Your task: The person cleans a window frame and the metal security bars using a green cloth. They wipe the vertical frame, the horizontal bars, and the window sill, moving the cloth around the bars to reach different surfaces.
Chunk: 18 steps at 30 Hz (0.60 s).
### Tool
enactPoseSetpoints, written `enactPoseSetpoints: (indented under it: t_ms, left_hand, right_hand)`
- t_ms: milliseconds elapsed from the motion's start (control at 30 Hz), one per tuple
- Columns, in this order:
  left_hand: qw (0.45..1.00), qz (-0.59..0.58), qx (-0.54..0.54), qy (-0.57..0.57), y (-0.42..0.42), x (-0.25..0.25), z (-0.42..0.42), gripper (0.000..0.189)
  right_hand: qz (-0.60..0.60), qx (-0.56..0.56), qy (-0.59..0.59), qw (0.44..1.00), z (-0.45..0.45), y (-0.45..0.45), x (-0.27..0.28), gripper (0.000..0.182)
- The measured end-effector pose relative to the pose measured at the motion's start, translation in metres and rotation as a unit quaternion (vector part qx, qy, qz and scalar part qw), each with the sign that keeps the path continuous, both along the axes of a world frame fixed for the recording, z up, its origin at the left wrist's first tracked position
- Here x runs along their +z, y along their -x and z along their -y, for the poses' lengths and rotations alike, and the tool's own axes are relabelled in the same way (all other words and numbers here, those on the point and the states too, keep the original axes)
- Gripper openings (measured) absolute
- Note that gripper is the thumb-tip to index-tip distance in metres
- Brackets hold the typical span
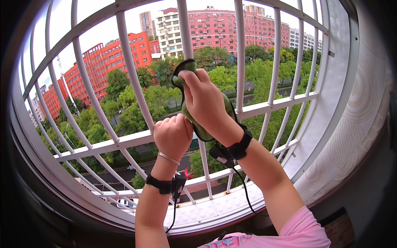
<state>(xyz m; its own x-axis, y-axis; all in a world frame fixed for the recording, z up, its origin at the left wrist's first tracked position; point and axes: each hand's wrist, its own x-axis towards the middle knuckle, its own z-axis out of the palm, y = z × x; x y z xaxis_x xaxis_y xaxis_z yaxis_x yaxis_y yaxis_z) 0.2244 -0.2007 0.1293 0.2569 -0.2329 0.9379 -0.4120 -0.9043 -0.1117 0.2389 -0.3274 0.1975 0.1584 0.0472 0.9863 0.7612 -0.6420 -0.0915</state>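
Observation:
My right hand [205,100] is closed around a green cloth with a dark edging [229,107], which wraps a white upright bar [185,34] of the window grille. Part of the cloth hangs down behind my wrist. Lower and to the left, my left hand [173,134] is curled into a fist at the white horizontal rail [136,140], and its fingers appear to grip the rail. The cloth's lower left edge lies close beside this fist. What the left fingers close on is partly hidden by the hand itself.
More white bars [240,55] stand on both sides. Below runs a white window sill [214,207]. A pale patterned curtain [344,124] hangs at the right. Black cables [246,192] trail from straps on both wrists. Trees, a road and buildings lie outside.

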Motion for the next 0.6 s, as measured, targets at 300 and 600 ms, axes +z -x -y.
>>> enactPoseSetpoints:
  t_ms: [300,600]
  left_hand:
    - [1.000,-0.016,-0.014,0.013,0.001,-0.001,0.001,0.011]
    - [0.999,-0.009,-0.032,-0.007,0.004,0.001,0.001,0.009]
  right_hand:
    - [-0.031,-0.055,0.128,0.990,0.025,0.016,-0.071,0.020]
    - [0.015,-0.176,0.144,0.974,0.085,0.018,-0.107,0.040]
